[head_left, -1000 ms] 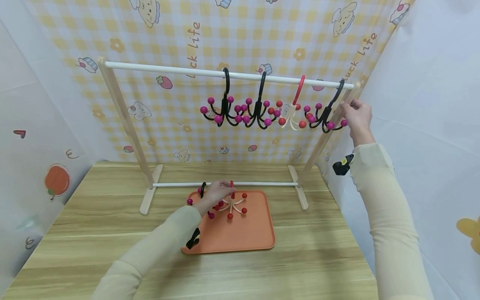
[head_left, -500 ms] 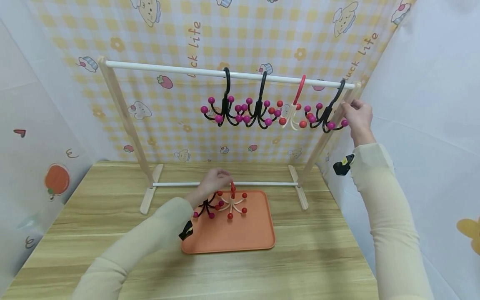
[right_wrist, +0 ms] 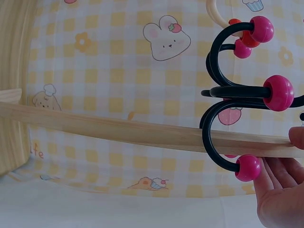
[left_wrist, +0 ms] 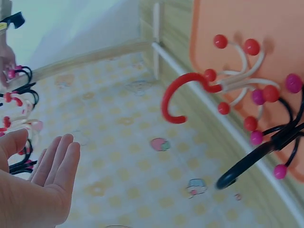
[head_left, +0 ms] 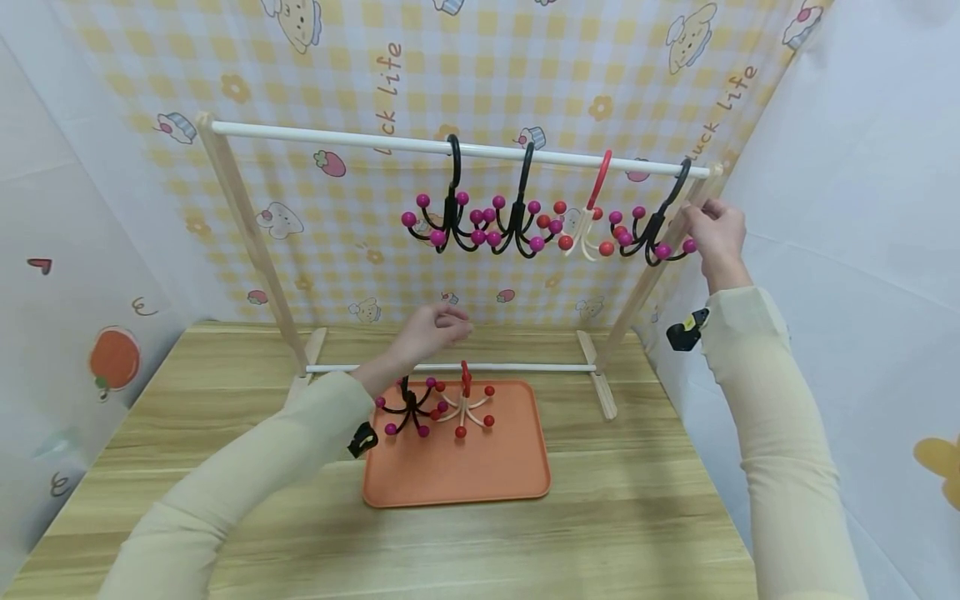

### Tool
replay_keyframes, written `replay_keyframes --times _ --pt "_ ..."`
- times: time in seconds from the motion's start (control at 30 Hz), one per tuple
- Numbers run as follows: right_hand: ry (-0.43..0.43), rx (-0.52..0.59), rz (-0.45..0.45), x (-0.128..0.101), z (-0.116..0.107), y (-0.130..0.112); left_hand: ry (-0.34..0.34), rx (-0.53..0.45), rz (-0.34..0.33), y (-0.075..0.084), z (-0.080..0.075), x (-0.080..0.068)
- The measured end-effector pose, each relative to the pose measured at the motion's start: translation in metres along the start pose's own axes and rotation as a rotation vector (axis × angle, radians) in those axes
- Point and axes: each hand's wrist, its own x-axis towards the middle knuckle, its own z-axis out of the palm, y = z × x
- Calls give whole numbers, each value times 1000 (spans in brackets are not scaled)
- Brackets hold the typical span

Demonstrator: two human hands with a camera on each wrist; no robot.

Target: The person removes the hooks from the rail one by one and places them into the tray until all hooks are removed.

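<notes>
My left hand (head_left: 431, 332) hovers above the back of the orange tray (head_left: 465, 477), fingers nearly straight and holding nothing. Below it on the tray lie two claw hangers tipped with balls. One is cream with a red hook (head_left: 466, 382) and red balls; the other is a black claw hanger (head_left: 410, 404) with magenta balls. In the right wrist view my right hand (right_wrist: 284, 197) grips the rack's wooden upright (right_wrist: 142, 134), thumb on one side and fingers on the other. Close beside it, a black claw hanger (head_left: 651, 233) hangs from the rail.
Along the white top rail (head_left: 337, 143) hang several claw hangers, among them a cream one with a red hook (head_left: 597, 185). A lower white rod (head_left: 525, 367) runs behind the tray. A checked cloth (head_left: 420, 287) covers the back wall.
My left hand has let go of the red-hooked hanger and risen up and to the left, uncovering the black hanger. The right hand stays at the upright.
</notes>
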Motion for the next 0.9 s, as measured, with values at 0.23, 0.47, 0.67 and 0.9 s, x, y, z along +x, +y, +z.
replay_keyframes --times 0.23,0.47,0.67,0.9 --pt "-1 1 1 1 0 1 5 7 34 26 -9 -3" --pt "-1 -7 4 1 0 0 15 -18 90 47 -20 -2" --pt "-4 -4 0 1 0 0 65 14 140 66 -28 -1" --pt "-4 -6 3 1 0 0 117 -8 207 83 -35 -2"
